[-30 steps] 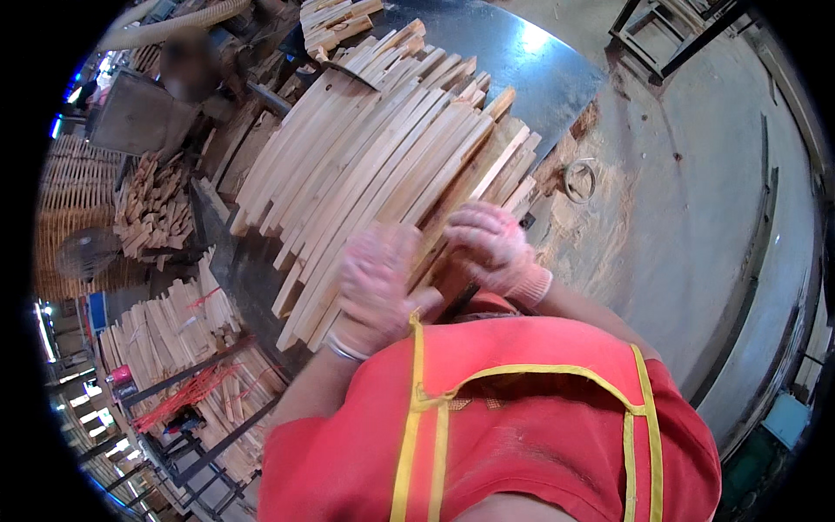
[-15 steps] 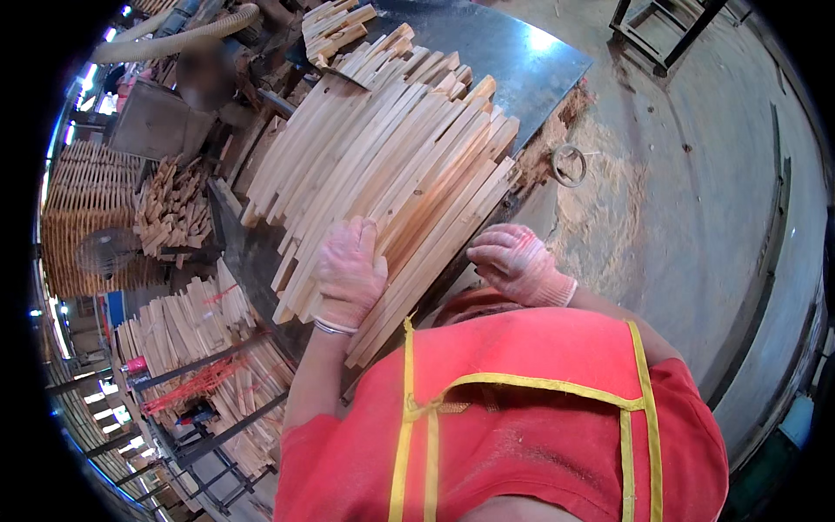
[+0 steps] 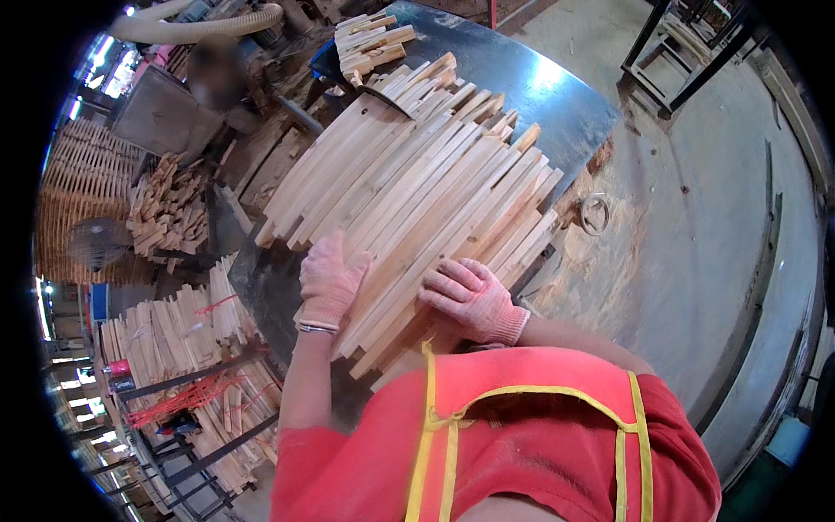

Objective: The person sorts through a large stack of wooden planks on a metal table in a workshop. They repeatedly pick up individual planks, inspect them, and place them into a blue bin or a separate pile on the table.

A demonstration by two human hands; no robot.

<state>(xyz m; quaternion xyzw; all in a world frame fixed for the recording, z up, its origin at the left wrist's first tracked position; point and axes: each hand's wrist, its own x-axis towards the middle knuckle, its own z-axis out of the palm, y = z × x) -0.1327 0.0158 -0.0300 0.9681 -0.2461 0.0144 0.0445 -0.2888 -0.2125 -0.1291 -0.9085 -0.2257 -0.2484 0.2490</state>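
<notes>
A broad layer of pale wooden strips (image 3: pixel 409 187) lies side by side on a dark metal table (image 3: pixel 539 83), slanting from near left to far right with uneven ends. My left hand (image 3: pixel 330 283), in a pinkish work glove, rests at the near-left ends of the strips, its thumb spread from the fingers. My right hand (image 3: pixel 472 300), gloved alike, lies over the nearest strips with its fingers stretched across them. Neither hand has a strip lifted. A dark curved blade-like plate (image 3: pixel 387 102) stands up among the strips at the far side.
Short wooden pieces (image 3: pixel 374 42) sit at the table's far end. On the left are a rack of stacked strips (image 3: pixel 178 335), a scrap heap (image 3: pixel 171 209) and a fan (image 3: pixel 97 244). To the right, a handwheel (image 3: pixel 595 214) stands over sawdust, with a black metal frame (image 3: pixel 665 61) beyond.
My right hand has come from beside the table edge onto the nearest strips. My left hand has slid toward the strips' near-left ends, its thumb spreading. The whole view has shifted slightly.
</notes>
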